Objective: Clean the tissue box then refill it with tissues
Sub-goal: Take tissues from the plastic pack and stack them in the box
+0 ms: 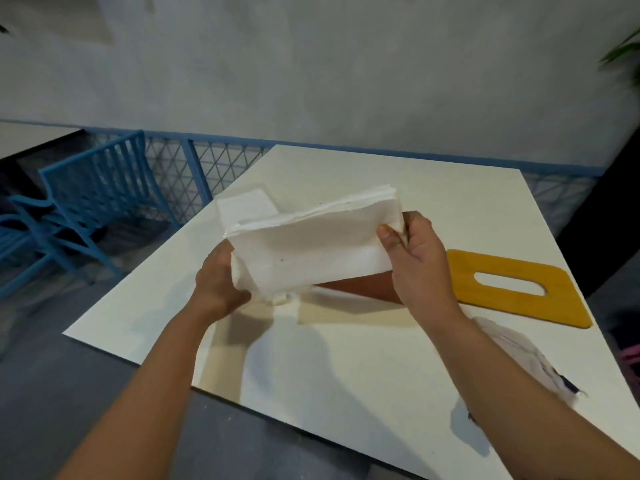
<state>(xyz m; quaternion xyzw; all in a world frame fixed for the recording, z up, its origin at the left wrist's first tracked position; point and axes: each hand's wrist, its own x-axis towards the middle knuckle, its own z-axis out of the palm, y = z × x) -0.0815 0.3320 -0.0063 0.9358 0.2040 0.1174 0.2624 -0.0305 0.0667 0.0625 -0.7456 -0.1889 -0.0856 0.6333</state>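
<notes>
A thick stack of white tissues (311,247) is held tilted above the white table (346,358). My left hand (218,282) grips its lower left end from beneath. My right hand (415,258) pinches its right end, thumb on the front face. Behind and under the stack, a brown tissue box (363,287) stands on the table, mostly hidden by the tissues and my right hand. Its yellow wooden lid (512,289), with an oval slot, lies flat to the right of the box.
A crumpled white cloth (519,358) lies near the table's right edge beside my right forearm. Blue chairs (86,202) and a blue mesh fence (194,171) stand to the left beyond the table. A grey wall rises behind.
</notes>
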